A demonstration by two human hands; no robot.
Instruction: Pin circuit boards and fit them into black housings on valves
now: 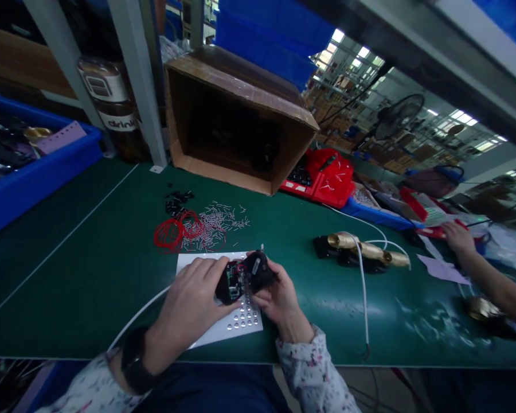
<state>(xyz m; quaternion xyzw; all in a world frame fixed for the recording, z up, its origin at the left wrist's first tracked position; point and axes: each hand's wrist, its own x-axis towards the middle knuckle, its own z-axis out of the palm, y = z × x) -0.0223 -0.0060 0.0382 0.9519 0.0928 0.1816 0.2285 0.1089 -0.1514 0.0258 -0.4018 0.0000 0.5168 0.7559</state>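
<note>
Both my hands hold a small black device with a green circuit board showing inside it, just above a white sheet dotted with small silver pieces. My left hand grips its left side, fingers curled over the top. My right hand holds the right side, where a short metal pin sticks up. A black band sits on my left wrist. A white cable runs under my left forearm.
Red wire loops, several small metal pins and black bits lie behind the sheet. An open cardboard box stands at the back, a blue bin at left. Gold-and-black parts lie right, near a co-worker's arm.
</note>
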